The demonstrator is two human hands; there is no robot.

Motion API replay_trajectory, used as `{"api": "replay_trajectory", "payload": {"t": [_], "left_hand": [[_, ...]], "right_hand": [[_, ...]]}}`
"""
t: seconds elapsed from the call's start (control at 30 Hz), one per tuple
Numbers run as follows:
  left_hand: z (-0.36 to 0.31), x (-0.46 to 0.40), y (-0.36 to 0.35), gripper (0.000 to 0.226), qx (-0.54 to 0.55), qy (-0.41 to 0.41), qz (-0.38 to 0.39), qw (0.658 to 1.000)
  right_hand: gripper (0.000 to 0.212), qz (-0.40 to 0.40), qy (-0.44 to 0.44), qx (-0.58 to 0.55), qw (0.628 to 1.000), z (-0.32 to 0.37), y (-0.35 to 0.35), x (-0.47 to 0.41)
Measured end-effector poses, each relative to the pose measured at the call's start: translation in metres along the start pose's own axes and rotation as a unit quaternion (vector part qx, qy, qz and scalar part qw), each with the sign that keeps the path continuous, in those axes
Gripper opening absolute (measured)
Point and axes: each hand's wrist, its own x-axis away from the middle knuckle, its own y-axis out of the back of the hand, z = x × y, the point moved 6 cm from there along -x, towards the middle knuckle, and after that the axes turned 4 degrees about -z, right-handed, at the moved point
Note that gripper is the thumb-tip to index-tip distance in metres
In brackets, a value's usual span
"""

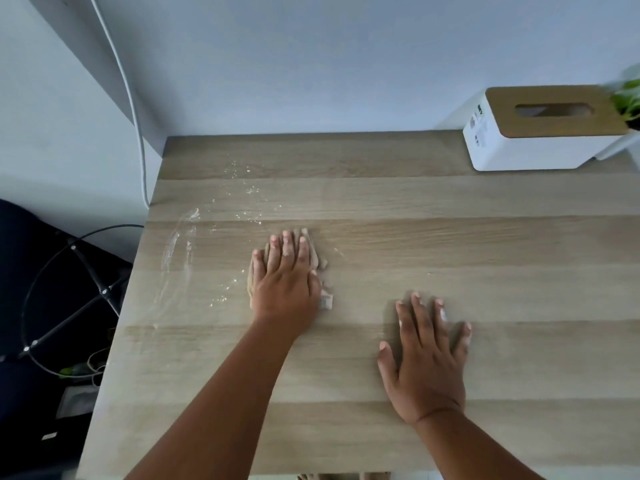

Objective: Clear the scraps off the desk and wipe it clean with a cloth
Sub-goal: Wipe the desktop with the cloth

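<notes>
Where the wooden bench [381,202] meets a pale wall, white streaks [180,244] are seen at nine o'clock of the cloth [320,261], pressed flat under the spread left hand [282,285]; the right hand [427,358] is laid open, empty.

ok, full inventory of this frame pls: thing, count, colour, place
desk: 1, light wood, fills the lower frame
cloth: 1, beige, under the left hand, left of centre
white residue: smears and specks, on the desk left of the cloth
tissue box: 1, white with a wooden lid, far right corner of the desk
plant: 1, green, partly cut off at the right edge by the box
white cable: 1, running down the wall at left
black frame: 1, on the floor left of the desk, unclear what it is
left hand: flat on the cloth
right hand: flat, fingers spread on bare desk
</notes>
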Motion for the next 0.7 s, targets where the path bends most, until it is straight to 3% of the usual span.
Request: {"api": "replay_trajectory", "payload": {"t": [0.1, 0.23, 0.37, 0.43, 0.6, 0.7], "left_hand": [[-0.024, -0.034, -0.004, 0.071, -0.018, -0.013, 0.028, 0.999], [-0.055, -0.016, -0.008, 0.07, -0.036, -0.172, 0.045, 0.983], [-0.03, 0.023, -0.005, 0.065, -0.041, -0.331, 0.042, 0.942], [-0.008, 0.019, 0.001, 0.066, -0.037, -0.31, 0.031, 0.95], [0.006, -0.043, 0.007, 0.072, -0.044, -0.084, 0.018, 0.995], [-0.015, -0.077, 0.007, 0.07, -0.029, -0.029, 0.03, 0.999]], "right_hand": [[0.076, 0.002, 0.0, -0.001, 1.0, 0.001, 0.001, -0.001], [0.076, 0.011, -0.002, 0.002, 1.0, 0.0, 0.001, 0.0], [0.075, 0.005, 0.0, 0.001, 1.0, 0.001, 0.004, -0.001], [0.075, 0.003, 0.0, -0.002, 1.0, 0.002, 0.005, 0.0], [0.076, 0.0, 0.003, -0.009, 1.0, 0.002, 0.003, -0.001], [0.077, 0.012, 0.004, -0.003, 1.0, 0.001, 0.003, -0.002]]}}
